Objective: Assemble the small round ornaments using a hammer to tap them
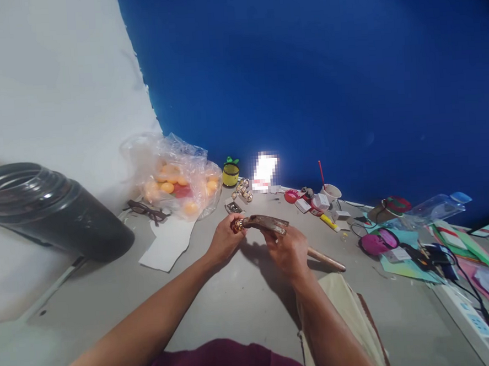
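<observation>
Over the middle of the grey table, my left hand (223, 242) pinches a small gold ball (238, 225) with an openwork-looking surface. My right hand (289, 255) is wrapped round a hammer (267, 223) near its rusty metal head, and the wooden handle sticks out to the lower right. One end of the hammer head is against or very close to the gold ball; whether they touch I cannot tell. Beyond my left hand lie several more gold balls (241, 191) and a small open container (233, 207) of dark, shiny bits.
Left: a large dark bottle (76, 221), folded glasses (147, 210), white paper (169, 245) and a plastic bag (184, 153) of orange fruit. Behind: a yellow pot (230, 174) and a bright, blurred screen (264, 171). Right: a paper cup (331, 192), a beige cloth bag (338, 304) and a power strip (476, 318).
</observation>
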### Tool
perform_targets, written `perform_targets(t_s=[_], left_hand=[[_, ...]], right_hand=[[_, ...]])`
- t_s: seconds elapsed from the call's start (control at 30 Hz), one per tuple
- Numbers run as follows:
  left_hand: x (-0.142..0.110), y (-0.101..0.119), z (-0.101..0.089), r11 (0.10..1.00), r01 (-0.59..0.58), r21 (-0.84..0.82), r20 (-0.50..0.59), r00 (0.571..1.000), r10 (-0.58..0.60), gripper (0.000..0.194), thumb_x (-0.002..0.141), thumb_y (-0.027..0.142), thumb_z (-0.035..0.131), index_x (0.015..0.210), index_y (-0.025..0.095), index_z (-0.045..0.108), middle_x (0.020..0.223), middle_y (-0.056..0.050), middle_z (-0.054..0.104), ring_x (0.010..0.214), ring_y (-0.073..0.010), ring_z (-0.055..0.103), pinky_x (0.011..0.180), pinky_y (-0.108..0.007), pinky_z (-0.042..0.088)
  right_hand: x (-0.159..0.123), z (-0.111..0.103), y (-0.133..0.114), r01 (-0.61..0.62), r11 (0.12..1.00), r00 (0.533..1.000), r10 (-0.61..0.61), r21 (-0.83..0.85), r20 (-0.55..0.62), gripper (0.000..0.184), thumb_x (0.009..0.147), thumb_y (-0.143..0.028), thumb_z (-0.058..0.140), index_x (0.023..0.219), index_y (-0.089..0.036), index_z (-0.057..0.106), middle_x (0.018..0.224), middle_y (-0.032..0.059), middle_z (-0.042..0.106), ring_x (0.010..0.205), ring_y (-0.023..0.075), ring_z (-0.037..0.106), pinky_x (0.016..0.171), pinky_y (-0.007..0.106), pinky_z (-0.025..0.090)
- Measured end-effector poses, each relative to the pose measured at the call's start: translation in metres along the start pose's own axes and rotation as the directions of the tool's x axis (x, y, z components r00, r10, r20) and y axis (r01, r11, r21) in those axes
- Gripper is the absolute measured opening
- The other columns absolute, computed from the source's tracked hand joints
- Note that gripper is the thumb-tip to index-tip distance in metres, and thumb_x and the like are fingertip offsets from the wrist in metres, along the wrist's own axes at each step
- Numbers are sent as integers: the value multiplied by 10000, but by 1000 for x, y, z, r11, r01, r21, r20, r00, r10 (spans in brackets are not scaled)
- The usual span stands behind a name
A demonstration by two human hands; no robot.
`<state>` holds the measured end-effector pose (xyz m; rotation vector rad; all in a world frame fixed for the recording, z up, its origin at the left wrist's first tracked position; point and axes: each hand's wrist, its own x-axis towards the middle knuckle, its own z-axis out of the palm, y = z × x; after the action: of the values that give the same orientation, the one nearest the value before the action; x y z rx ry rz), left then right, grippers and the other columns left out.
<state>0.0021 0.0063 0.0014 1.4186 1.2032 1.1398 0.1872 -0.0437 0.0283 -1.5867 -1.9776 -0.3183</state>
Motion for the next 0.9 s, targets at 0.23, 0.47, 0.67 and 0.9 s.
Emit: perform_targets(t_s=[0.23, 0.47, 0.67, 0.9], left_hand=[[-3, 6, -1, 999, 28, 19, 65, 997, -29, 328, 707, 203, 694, 1033, 181, 667, 828, 8, 666, 729, -153, 583, 679, -272, 466], [-5, 6, -1, 1000, -23, 18, 101, 995, 21, 382, 718, 195, 683, 1099, 186, 665, 886, 2, 684, 776, -163, 597, 736, -286, 474], [-7, 7, -1, 993, -80, 91, 122, 990, 68, 332, 747, 184, 661, 1077, 209, 681, 837, 24, 670, 743, -157, 588, 725, -279, 467], [-4, 2, -3, 975, -117, 189, 74, 992, 105, 463, 744, 158, 647, 1202, 225, 651, 926, 16, 708, 772, -166, 621, 784, -301, 498]], right_hand=[[-2, -1, 2, 10, 1000, 999, -9, 10, -31, 264, 1025, -340, 569, 1047, -210, 798, 828, 75, 749, 726, 202, 646, 695, 301, 402], [0, -5, 5, 0, 1000, 1000, 0, -5, -10, 228, 992, -314, 597, 961, -209, 798, 795, 69, 746, 697, 199, 647, 669, 299, 380], [1, -8, 7, -26, 1000, 999, 26, -12, 36, 219, 984, -304, 599, 1018, -215, 797, 830, 74, 756, 744, 200, 664, 684, 289, 392], [1, -8, 4, -74, 997, 997, 73, -33, -26, 271, 1002, -357, 571, 983, -206, 795, 806, 79, 751, 731, 209, 660, 679, 295, 394]])
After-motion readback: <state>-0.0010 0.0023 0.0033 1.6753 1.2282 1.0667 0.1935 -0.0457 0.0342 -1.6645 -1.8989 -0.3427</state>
